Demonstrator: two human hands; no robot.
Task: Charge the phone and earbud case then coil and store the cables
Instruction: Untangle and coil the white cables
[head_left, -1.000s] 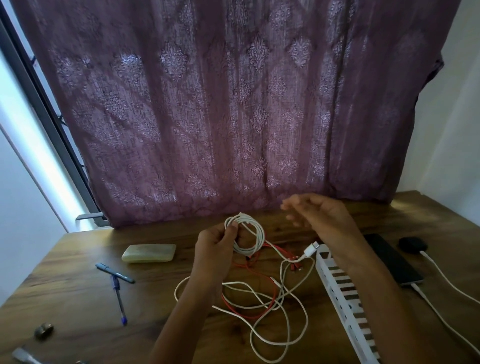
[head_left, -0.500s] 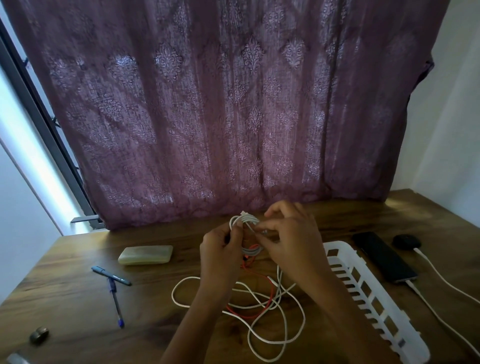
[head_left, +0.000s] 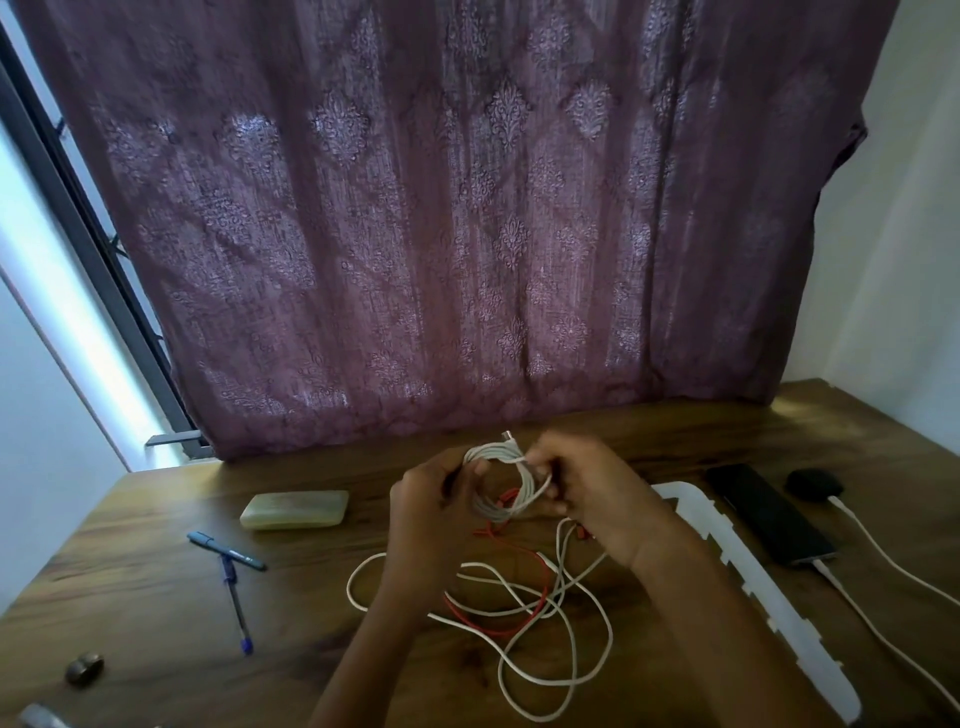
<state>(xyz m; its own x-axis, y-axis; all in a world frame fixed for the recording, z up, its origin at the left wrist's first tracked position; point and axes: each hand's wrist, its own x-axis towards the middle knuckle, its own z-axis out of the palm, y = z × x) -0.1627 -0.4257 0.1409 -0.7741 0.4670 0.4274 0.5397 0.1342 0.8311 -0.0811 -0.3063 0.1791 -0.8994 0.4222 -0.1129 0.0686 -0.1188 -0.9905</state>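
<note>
A white cable coil (head_left: 506, 480) is held up above the wooden table (head_left: 156, 597). My left hand (head_left: 431, 512) grips its left side and my right hand (head_left: 587, 491) pinches its right side. Loose loops of white cable (head_left: 566, 670) and a red cable (head_left: 498, 618) lie tangled on the table beneath my hands. At the right lie a black phone (head_left: 769, 517) and a black earbud case (head_left: 813, 483), each with a white cable (head_left: 883, 639) plugged into it. A white slotted basket (head_left: 753, 592) stands right of my right forearm.
A pale green bar-shaped object (head_left: 295, 510) and two blue pens (head_left: 228, 553) lie at the left. A small metal piece (head_left: 83, 667) sits near the front left edge. A purple curtain (head_left: 467, 208) hangs behind the table.
My right hand came from up and to the right back onto the coil and now pinches its right side. The coil has gained a loop. The view shifted slightly.
</note>
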